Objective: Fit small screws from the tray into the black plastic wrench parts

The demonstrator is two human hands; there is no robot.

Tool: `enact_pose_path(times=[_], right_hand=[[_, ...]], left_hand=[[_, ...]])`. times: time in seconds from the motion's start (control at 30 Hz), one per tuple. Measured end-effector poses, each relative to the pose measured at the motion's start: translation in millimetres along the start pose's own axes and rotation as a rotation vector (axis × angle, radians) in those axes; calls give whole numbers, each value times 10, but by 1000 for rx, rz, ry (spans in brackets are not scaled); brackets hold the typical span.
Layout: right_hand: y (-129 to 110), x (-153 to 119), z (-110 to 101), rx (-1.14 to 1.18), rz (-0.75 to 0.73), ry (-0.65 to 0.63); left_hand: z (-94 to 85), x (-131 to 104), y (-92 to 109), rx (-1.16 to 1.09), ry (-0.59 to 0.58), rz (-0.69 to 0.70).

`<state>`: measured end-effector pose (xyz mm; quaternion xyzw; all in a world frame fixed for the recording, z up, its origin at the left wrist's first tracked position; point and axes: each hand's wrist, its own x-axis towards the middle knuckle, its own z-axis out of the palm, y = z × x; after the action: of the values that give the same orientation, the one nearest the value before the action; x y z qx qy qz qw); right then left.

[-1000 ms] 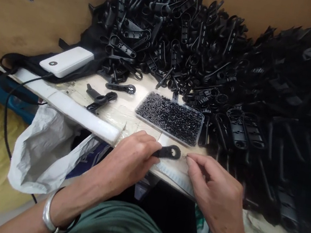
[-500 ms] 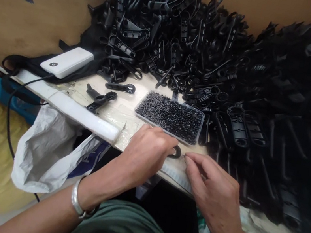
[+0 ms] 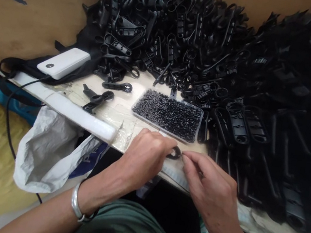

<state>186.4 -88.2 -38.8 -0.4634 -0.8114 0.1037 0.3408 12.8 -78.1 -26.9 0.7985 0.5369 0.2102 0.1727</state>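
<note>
My left hand is closed on a black plastic part, whose ring-shaped end shows past the fingertips. The rest of that part is hidden under the hand. My right hand pinches a tiny piece, too small to name, against the ring's right edge. Just beyond both hands lies a clear tray filled with small dark screws. To its left on the table are a flat black part and a few black parts crossed together.
A large heap of black plastic parts covers the back and right of the table. A white power bank with a cable rests at the left. A white bag hangs below the front edge.
The right fingertips have moved slightly left and now meet the ring; a small gap showed there before. The left hand keeps its hold. The whole view has shifted a little.
</note>
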Motion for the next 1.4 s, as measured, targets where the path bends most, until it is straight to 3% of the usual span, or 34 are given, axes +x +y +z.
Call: enact_pose_path(times=[0.57,0.97,1.4], right_hand=[[-22,14,38,8,-26,17],[-17,9,34,-9,-8,1],[-23,18,36,-35,-21,-12]], left_hand=[[85,-44,-21,-31,51,55],[161,-69,-35,-29,202,121],[192,-103,-25,41,191,114]])
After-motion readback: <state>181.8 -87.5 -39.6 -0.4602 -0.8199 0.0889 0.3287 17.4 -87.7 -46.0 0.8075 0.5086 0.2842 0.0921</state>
